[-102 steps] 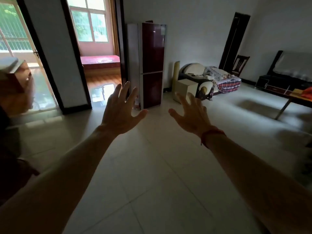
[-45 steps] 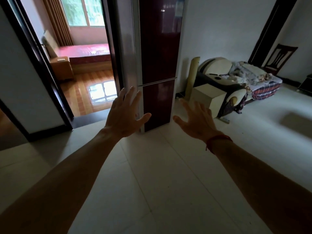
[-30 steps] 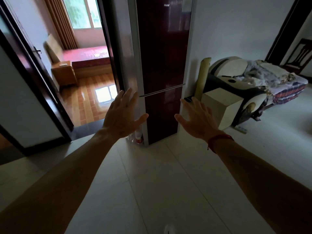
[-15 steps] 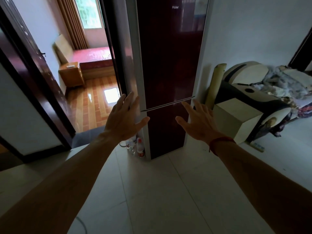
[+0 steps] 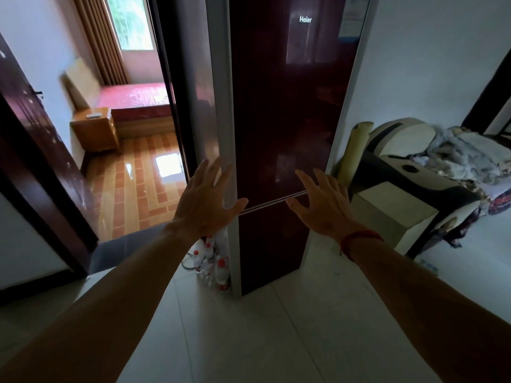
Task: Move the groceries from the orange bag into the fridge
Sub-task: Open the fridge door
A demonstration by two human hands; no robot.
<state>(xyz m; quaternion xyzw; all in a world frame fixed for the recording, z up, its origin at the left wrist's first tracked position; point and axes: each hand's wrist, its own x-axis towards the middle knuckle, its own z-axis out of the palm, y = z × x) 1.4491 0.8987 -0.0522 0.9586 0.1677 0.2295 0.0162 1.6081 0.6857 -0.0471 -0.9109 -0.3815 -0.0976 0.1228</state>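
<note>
A tall dark-red fridge (image 5: pixel 284 111) with silver edges stands straight ahead, both its doors closed. The seam between upper and lower door runs at hand height. My left hand (image 5: pixel 206 201) is stretched out in front of the fridge's left edge, fingers spread, holding nothing. My right hand (image 5: pixel 322 201) is held out before the right half of the door, fingers spread and empty, a red band on its wrist. Neither hand plainly touches the fridge. No orange bag or groceries are in view.
Several white bottles with red caps (image 5: pixel 214 262) stand on the floor at the fridge's left foot. An open doorway (image 5: pixel 143 172) on the left leads to a bedroom. A cream box (image 5: pixel 392 214) and a massage chair (image 5: pixel 409 161) sit to the right.
I have walked across the room up to the fridge, which now fills the middle of the view. Both hands stayed stretched forward, open and empty.
</note>
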